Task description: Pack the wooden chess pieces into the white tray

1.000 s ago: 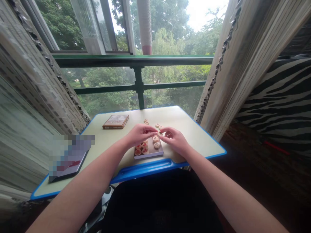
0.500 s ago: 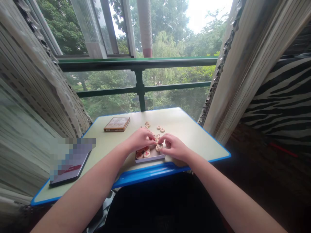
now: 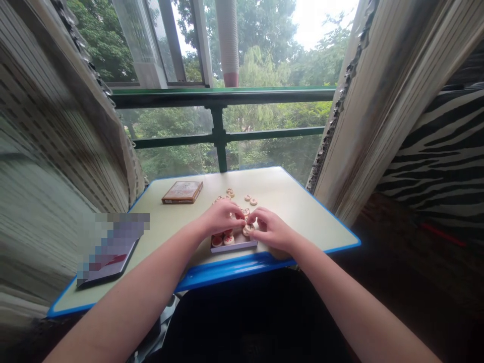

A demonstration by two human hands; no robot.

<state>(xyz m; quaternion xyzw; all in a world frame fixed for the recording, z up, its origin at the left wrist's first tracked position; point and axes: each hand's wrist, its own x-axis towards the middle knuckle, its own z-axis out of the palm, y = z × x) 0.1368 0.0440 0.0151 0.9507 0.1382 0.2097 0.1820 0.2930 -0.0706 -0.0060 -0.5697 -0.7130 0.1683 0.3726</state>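
A shallow white box tray (image 3: pixel 236 246) sits near the table's front edge, with several round Chinese chess pieces in it, some marked in red. My left hand (image 3: pixel 223 218) reaches over its left part, thumb and fingertips pinched together; what is between them is hidden. From the right side, my right hand (image 3: pixel 273 231) curves its thumb and index finger about a pale Chinese chess piece (image 3: pixel 248 230) in the tray. A red-marked piece (image 3: pixel 229 239) lies in the front left part. The left hand covers pieces behind it.
More loose pieces (image 3: pixel 230 192) lie beyond the tray, with a pair (image 3: pixel 248 197) to their right. A flat brown box (image 3: pixel 182 192) rests at the back left of the blue-edged table (image 3: pixel 310 217). A dark tablet-like device (image 3: pixel 113 267), partly blurred, lies at the left edge.
My left fingertips have shifted slightly right, nearer the right hand's fingers. The right hand stays around the same piece. The camera view has moved a little.
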